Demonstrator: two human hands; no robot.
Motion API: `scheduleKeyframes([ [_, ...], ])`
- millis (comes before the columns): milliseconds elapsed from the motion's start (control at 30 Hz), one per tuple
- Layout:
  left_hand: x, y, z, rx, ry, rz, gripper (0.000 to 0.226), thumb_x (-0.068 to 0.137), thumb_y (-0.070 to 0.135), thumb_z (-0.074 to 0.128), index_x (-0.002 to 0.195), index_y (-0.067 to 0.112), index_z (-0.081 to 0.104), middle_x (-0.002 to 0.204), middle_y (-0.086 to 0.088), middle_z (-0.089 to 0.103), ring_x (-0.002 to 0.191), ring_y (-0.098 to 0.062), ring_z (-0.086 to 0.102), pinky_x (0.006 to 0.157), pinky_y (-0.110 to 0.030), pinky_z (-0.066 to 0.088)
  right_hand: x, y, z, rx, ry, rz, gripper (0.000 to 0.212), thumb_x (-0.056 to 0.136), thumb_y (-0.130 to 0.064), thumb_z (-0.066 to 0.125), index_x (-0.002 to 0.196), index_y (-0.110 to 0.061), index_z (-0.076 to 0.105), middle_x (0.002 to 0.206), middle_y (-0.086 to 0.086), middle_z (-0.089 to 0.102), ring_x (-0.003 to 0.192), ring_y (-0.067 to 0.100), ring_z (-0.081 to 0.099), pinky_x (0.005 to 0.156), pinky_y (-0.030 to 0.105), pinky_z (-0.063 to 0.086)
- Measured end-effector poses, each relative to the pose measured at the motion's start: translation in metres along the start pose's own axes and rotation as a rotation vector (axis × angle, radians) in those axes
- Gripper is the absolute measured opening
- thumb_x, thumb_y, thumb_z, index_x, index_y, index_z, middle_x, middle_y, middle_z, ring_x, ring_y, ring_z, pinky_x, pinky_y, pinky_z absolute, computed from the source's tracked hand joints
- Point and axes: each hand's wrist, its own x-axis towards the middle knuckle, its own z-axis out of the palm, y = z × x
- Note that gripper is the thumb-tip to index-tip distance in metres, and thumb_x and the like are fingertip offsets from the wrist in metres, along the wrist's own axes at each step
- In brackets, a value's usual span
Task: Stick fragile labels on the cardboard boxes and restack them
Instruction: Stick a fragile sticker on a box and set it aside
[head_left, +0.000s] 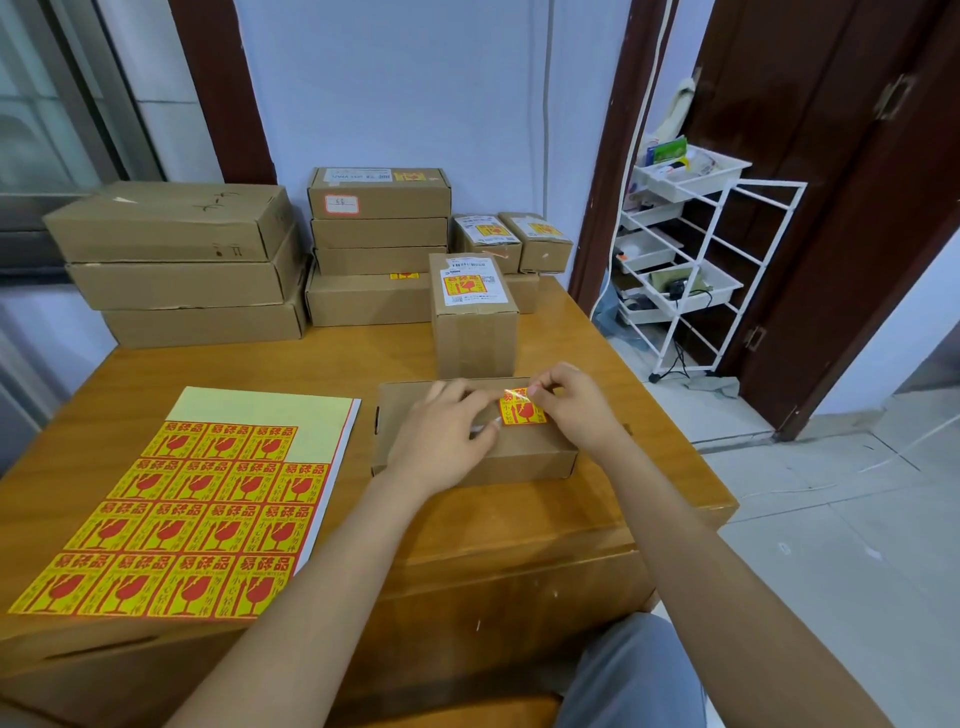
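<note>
step: label (522, 410) going onto flat box (470, 434) at table (322, 358) front | right hand (574, 405) pinches label's top edge | left hand (441, 431) fingers straight, pressing box top | done: several boxes at back labelled | left: big stack (176, 265) apparently unlabelled, sheet (171, 514) mostly full, restacking

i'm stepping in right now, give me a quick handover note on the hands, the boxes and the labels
Right hand: pinches the far edge of a fragile label, part-stuck on the flat box in front.
Left hand: fingers straight, pressing on that box's top beside the label.
Label sheet: front left on the table, several labels gone.
Done: the upright box behind and some stacked boxes show labels.
Left: smooth this label down, stack the box. The three big boxes at back left show no label.
</note>
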Motion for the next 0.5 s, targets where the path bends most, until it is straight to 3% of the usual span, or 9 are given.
scheduleKeyframes([
  [67, 0.0012, 0.0008, 0.0011, 0.032, -0.025, -0.004, 0.041, 0.097, 0.041, 0.038, 0.138, 0.035, 0.043, 0.126, 0.007, 0.046, 0.119, -0.013, 0.035, 0.093, -0.028, 0.035, -0.0005, 0.0008, 0.0007, 0.003, 0.007, -0.008, 0.015, 0.090, -0.009, 0.059, 0.075, -0.015, 0.057, 0.097, 0.006, 0.056, 0.091, 0.015, 0.052, 0.072, 0.015, 0.037],
  [233, 0.0023, 0.0016, 0.0046, 0.079, -0.020, 0.006, 0.040, 0.098, 0.040, 0.035, 0.136, 0.036, 0.046, 0.125, 0.007, 0.045, 0.119, -0.014, 0.034, 0.093, -0.029, 0.035, -0.0020, 0.0035, 0.0044, -0.034, 0.049, -0.057, 0.029, 0.087, -0.006, 0.061, 0.067, -0.025, 0.052, 0.092, 0.003, 0.055, 0.093, 0.019, 0.053, 0.086, 0.032, 0.044],
  [367, 0.0023, 0.0016, 0.0056, 0.099, -0.012, 0.013, 0.040, 0.098, 0.040, 0.036, 0.135, 0.035, 0.048, 0.127, 0.007, 0.045, 0.120, -0.015, 0.033, 0.092, -0.030, 0.035, -0.0033, 0.0029, 0.0067, -0.076, 0.084, -0.045, 0.032, 0.087, -0.011, 0.062, 0.065, -0.030, 0.050, 0.093, 0.001, 0.054, 0.100, 0.025, 0.051, 0.088, 0.035, 0.043],
  [433, 0.0029, 0.0019, 0.0051, 0.102, -0.022, 0.006, 0.039, 0.098, 0.040, 0.036, 0.134, 0.035, 0.049, 0.126, 0.007, 0.045, 0.117, -0.015, 0.034, 0.090, -0.028, 0.034, -0.0021, 0.0034, 0.0080, -0.118, 0.084, -0.043, 0.024, 0.087, -0.013, 0.062, 0.069, -0.025, 0.054, 0.093, 0.001, 0.051, 0.102, 0.026, 0.049, 0.085, 0.030, 0.038],
  [500, 0.0064, 0.0040, 0.0024, 0.082, -0.041, -0.026, 0.037, 0.097, 0.039, 0.037, 0.130, 0.035, 0.054, 0.122, 0.007, 0.047, 0.113, -0.016, 0.036, 0.086, -0.027, 0.033, -0.0018, 0.0023, 0.0086, -0.153, 0.062, -0.005, 0.003, 0.088, -0.015, 0.061, 0.089, -0.017, 0.061, 0.096, 0.001, 0.046, 0.106, 0.025, 0.044, 0.083, 0.024, 0.032],
])
